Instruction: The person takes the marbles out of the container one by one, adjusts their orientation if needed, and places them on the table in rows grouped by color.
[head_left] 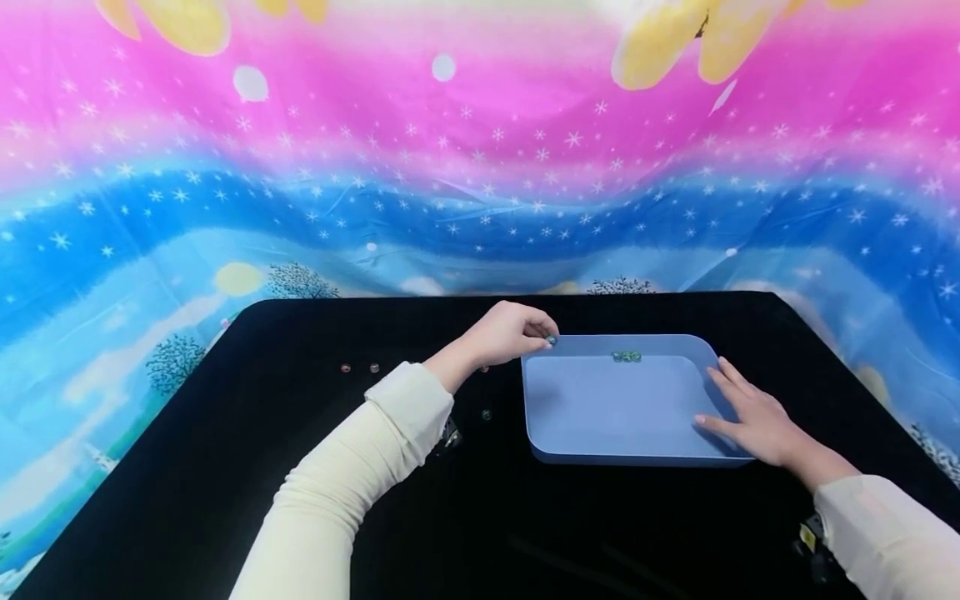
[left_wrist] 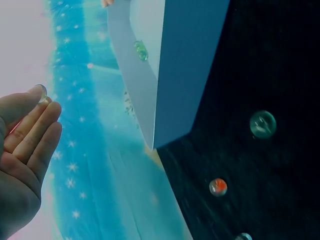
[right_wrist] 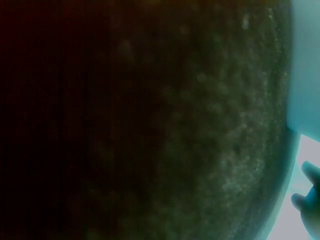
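Note:
A shallow blue tray lies on the black table. My left hand hovers over the tray's far left corner and pinches a small glass marble at its fingertips; the left wrist view shows that marble against the fingertips. A few green marbles lie together by the tray's far wall, also seen as marbles in the left wrist view. My right hand rests flat with straight fingers on the tray's right rim.
Loose marbles lie on the table left of the tray: two near the far left, one by my left forearm. The left wrist view shows a clear marble and an orange marble. A colourful starry cloth hangs behind.

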